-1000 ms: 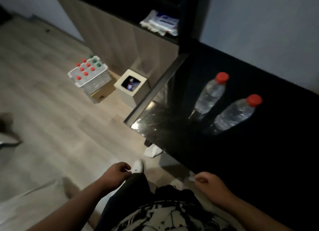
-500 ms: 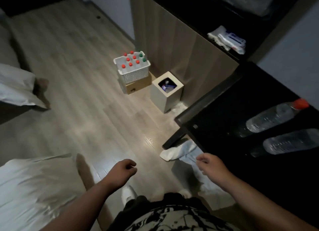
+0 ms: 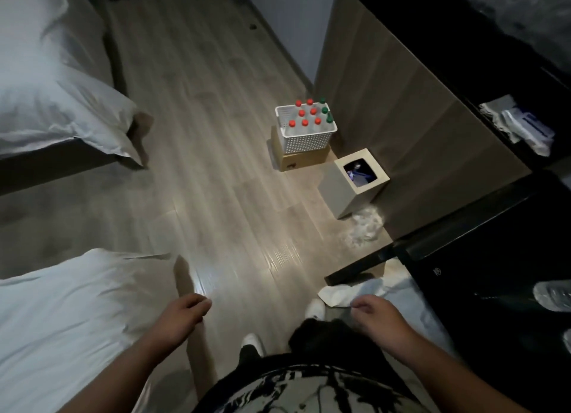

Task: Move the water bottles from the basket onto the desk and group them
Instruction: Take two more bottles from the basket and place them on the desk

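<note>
- Head view, hands: the left hand [image 3: 182, 312] and the right hand [image 3: 375, 317] are seen low in the frame, both loosely curled; nothing is held in either grip.
- Head view, task items: the water bottles [image 3: 309, 116] are stood upright in a white perforated basket [image 3: 304, 140], which is set on a cardboard box [image 3: 304, 161] on the floor, well apart from both hands. Red caps are counted on most; green caps are noted along the right side.
- Two further bottles [image 3: 553, 295] are partly seen at the right edge, already laid on the dark counter [image 3: 482, 283]; their caps are out of frame.
- Handling, as judged: the bottles appear full, so moderate weight is expected. The thin clear plastic is likely to dent under pressure and may be slick. A grip around the upper body or neck, just below the cap, is advised, since the bottles are packed close together.
- Surface: the counter is glossy and black; a bottle laid on its side could roll.
- Room: a pale wood floor [image 3: 216, 165] is recorded, with a small bin [image 3: 346, 193] just beside the box, beds [image 3: 61, 103] at left, and crumpled plastic [image 3: 364, 227] and white cloth [image 3: 340, 293] near the counter leg. Light is dim.
</note>
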{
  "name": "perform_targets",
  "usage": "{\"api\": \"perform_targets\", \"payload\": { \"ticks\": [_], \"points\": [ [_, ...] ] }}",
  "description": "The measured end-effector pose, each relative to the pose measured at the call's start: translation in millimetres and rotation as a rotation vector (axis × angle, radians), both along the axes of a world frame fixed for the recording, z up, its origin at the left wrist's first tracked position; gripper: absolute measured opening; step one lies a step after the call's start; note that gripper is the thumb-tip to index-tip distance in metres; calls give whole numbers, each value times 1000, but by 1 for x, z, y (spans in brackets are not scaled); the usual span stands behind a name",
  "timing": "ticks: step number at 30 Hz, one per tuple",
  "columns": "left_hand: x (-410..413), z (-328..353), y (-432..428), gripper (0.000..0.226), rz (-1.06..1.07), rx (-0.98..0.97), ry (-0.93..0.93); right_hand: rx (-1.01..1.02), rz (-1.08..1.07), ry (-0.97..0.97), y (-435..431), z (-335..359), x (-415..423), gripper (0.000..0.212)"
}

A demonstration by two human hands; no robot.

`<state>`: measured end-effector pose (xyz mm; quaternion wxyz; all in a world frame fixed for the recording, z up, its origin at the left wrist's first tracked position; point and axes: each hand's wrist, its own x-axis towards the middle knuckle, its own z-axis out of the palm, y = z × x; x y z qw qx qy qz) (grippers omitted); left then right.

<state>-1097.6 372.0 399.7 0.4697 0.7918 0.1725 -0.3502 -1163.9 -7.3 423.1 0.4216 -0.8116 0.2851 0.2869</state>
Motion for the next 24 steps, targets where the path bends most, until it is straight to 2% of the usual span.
{"api": "perform_targets", "payload": {
  "ticks": [7,9,11,14,17,19,24],
  "points": [
    [101,9,-39,15,99,-52,-74,-13,143,39,-19,-27,102,10],
    [134,18,-50,14,100,-31,-83,9,183,58,-28,-33,142,8],
    [167,27,-57,12,94,8,-89,11,229,46,-37,-36,183,15],
    [214,43,-66,8,91,74,-134,24,298,23,-45,-30,244,11],
    [257,50,-74,11,165,79,-163,19,353,-37,-54,-24,307,12],
    [274,50,-80,11,237,41,-145,22,358,-68,-59,-20,342,4],
    [300,32,-84,7,249,14,-47,63,238,-73,-73,-19,403,7]
  ]
}}
